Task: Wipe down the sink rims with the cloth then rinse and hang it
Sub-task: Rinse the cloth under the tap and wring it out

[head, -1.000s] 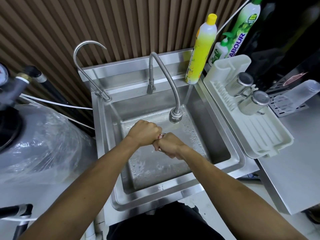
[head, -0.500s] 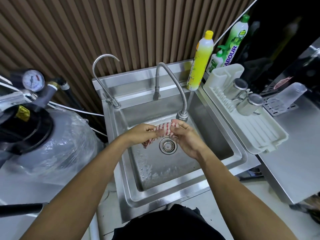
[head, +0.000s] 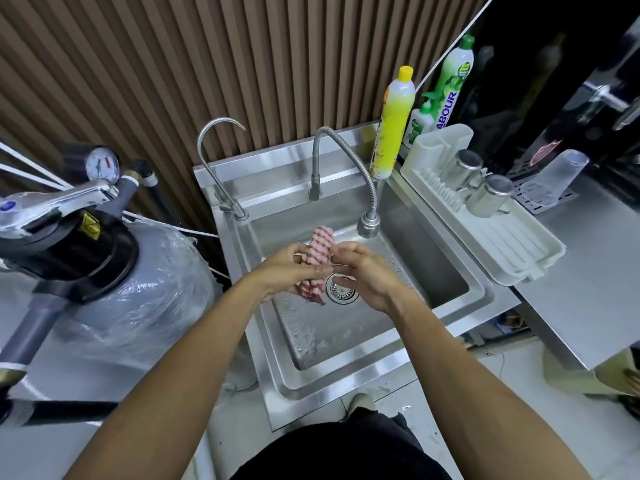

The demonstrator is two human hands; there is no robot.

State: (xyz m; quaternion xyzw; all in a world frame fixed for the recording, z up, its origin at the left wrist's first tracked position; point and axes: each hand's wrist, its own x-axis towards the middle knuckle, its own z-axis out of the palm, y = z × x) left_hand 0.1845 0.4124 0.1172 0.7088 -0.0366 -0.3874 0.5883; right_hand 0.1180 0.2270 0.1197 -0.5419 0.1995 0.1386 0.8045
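While I am standing over the sink (head: 349,372), my left hand (head: 287,268) is gripping the rolled red-checked cloth (head: 316,258) above the drain (head: 343,289). My right hand (head: 367,275) is pinching the cloth's side, fingers loosely curled.

bare forearms (head: 194,368), black clothing (head: 339,452)

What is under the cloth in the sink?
Under the cloth, the wet sink floor shows, with the drain strainer beside it. The hands and cloth cover the floor directly beneath.
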